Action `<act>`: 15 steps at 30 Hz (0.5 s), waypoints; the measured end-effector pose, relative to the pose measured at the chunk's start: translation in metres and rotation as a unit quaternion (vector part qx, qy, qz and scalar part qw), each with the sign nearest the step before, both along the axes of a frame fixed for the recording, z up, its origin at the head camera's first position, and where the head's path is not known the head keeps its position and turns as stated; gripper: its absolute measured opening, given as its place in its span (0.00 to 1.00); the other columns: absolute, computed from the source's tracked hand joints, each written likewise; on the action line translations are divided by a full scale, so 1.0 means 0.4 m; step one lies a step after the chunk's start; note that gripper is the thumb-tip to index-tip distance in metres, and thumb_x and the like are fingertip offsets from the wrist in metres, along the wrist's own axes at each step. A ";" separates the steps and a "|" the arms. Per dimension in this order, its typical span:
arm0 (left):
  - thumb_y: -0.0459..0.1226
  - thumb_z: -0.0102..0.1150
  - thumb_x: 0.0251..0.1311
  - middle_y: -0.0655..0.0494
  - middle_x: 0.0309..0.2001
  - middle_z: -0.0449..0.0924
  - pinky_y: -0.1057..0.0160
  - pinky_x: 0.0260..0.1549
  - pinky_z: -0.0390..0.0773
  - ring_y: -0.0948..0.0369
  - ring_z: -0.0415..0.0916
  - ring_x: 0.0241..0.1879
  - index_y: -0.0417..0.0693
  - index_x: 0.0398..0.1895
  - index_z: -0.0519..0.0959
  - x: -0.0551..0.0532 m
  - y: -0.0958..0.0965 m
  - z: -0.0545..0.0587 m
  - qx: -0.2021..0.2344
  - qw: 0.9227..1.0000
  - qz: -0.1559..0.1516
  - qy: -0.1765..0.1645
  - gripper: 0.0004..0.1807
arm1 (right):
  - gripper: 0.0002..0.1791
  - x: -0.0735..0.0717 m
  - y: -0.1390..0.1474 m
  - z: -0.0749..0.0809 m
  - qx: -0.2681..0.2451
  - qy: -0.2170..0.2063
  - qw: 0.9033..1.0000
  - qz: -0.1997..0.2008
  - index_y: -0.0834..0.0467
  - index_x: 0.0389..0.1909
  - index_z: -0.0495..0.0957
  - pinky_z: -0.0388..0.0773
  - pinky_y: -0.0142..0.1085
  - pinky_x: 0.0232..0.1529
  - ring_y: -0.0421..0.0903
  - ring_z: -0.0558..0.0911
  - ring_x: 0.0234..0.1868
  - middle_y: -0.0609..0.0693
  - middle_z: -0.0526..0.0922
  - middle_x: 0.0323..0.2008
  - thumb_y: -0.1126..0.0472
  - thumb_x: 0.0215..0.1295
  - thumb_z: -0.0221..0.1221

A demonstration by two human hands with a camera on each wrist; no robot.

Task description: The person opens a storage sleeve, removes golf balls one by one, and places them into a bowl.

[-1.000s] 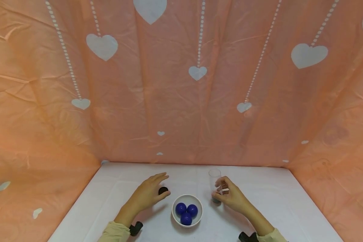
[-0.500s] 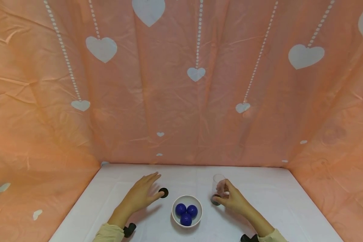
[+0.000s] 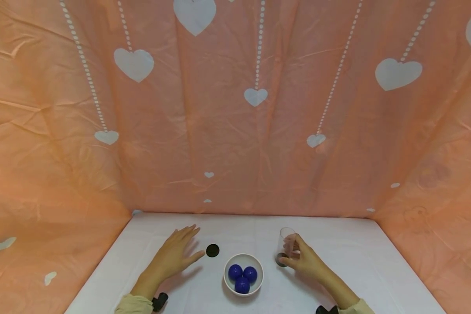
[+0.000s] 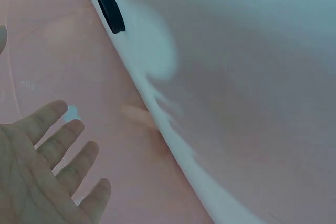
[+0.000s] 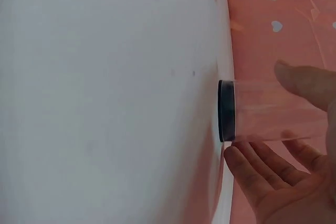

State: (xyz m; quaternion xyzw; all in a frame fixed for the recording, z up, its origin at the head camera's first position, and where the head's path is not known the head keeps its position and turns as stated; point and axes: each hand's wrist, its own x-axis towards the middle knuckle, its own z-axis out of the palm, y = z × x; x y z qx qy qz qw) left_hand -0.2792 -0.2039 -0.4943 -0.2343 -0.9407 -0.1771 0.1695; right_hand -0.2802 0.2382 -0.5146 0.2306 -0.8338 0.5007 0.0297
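Note:
A clear cylindrical jar (image 3: 285, 245) with a black base (image 5: 227, 111) stands upright on the white table. My right hand (image 3: 304, 258) holds it from the right, thumb (image 5: 307, 83) on one side and curled fingers on the other. Left of the bowl lies a round black lid (image 3: 213, 250), seen edge-on with its rim in the left wrist view. My left hand (image 3: 172, 255) is beside this lid, fingers spread and straight, thumb tip just left of it, with nothing in the palm.
Between the hands sits a white bowl (image 3: 243, 295) with three blue balls (image 3: 242, 285) in it. The white tabletop (image 3: 329, 235) ends at an orange sheet with pale hearts (image 3: 135, 65) at the back and sides.
My left hand has let go of the black lid, which now lies flat, and moved left. The jar, tilted before, has come upright a little farther right in my right hand.

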 end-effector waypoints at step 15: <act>0.62 0.67 0.66 0.41 0.77 0.70 0.29 0.77 0.58 0.36 0.63 0.78 0.43 0.76 0.75 0.021 -0.040 -0.008 -0.004 0.999 0.035 -0.004 0.44 | 0.49 0.020 0.076 -0.007 0.156 0.145 0.974 -0.073 0.67 0.71 0.71 0.64 0.79 0.67 0.76 0.73 0.70 0.70 0.76 0.69 0.49 0.53 0.82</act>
